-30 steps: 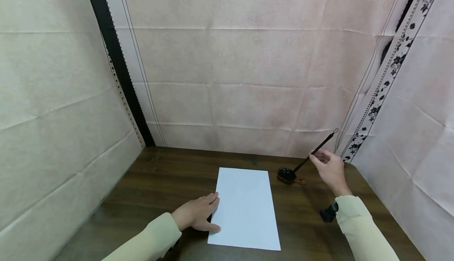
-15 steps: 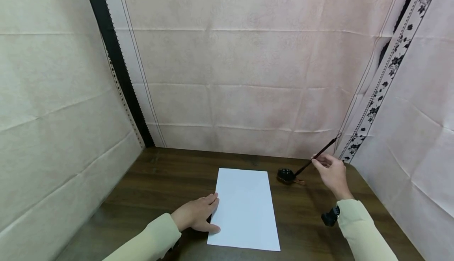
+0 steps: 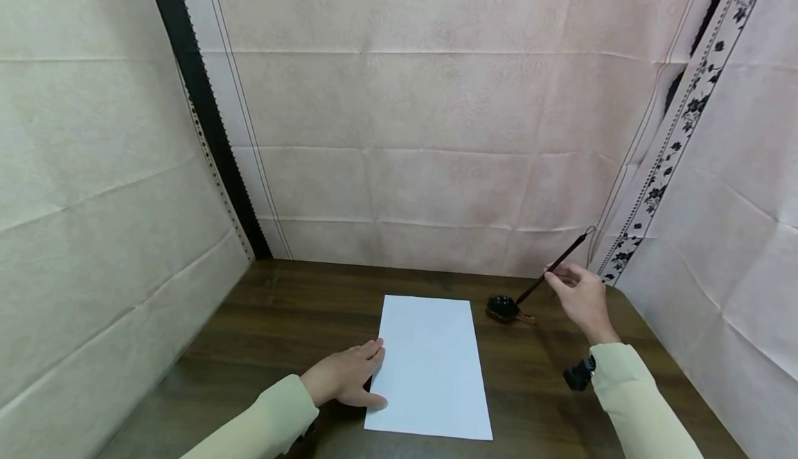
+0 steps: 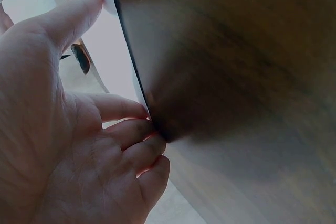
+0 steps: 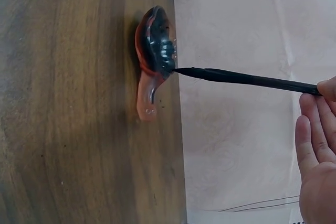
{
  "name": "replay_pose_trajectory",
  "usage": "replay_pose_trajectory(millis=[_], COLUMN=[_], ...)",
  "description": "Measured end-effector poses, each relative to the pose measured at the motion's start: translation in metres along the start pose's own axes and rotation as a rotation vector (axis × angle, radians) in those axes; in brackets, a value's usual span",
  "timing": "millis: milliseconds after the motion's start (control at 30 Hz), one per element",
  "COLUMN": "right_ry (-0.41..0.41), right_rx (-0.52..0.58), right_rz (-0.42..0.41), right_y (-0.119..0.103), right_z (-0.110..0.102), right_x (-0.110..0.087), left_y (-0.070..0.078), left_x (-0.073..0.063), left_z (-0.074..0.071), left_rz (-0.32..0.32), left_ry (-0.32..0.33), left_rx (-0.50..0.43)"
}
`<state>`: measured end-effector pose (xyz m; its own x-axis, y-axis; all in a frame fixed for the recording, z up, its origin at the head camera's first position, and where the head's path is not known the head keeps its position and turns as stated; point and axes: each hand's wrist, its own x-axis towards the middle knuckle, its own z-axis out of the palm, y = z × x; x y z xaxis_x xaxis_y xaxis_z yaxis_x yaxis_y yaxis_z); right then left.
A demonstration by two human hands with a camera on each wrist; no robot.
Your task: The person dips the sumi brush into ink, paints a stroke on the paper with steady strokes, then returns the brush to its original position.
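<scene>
My right hand [image 3: 582,301] pinches a dark ink brush [image 3: 569,249] partway along its shaft, between thumb and fingers. The brush slants, its loop-ended top up to the right. In the right wrist view its pointed black tip [image 5: 184,71] is right at the rim of a small spoon-shaped ink dish [image 5: 146,100], reddish brown with glossy black ink inside. A blank white sheet of paper [image 3: 433,369] lies left of the dish. My left hand [image 3: 349,376] rests with fingers extended on the sheet's left edge, thumb on its lower left part.
The brown wood-grain table [image 3: 299,320] reaches back to a pale cloth wall [image 3: 399,182]. More cloth hangs on the left [image 3: 112,237] and right [image 3: 717,258]. A black wrist device [image 3: 578,374] sits at my right cuff.
Half a second ago the brush leaned lower, to the right; now it stands steeper, and my right hand has shifted slightly up and left. Left hand and paper have stayed put.
</scene>
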<state>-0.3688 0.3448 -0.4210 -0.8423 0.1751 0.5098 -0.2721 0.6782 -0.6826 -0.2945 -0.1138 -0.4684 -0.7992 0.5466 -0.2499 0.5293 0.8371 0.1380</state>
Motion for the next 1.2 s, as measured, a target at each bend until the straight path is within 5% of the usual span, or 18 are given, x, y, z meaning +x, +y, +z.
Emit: replay_pose_trajectory(millis=[333,833,1200], right_ry=[0.001,0.013,-0.008], right_rx=[0.057,-0.014,0.040], right_rz=[0.005,0.043,0.032], right_y=[-0.002,0.012,-0.002], right_z=[0.005,0.003,0.003], right_x=[0.001,-0.009,-0.002], left_y=[0.000,0.000,-0.001], left_x=[-0.001,0.000,0.001], left_z=[0.000,0.000,0.002], left_rz=[0.005,0.001,0.011], left_ry=[0.007,-0.003,0.007], left_rx=[0.005,-0.005,0.010])
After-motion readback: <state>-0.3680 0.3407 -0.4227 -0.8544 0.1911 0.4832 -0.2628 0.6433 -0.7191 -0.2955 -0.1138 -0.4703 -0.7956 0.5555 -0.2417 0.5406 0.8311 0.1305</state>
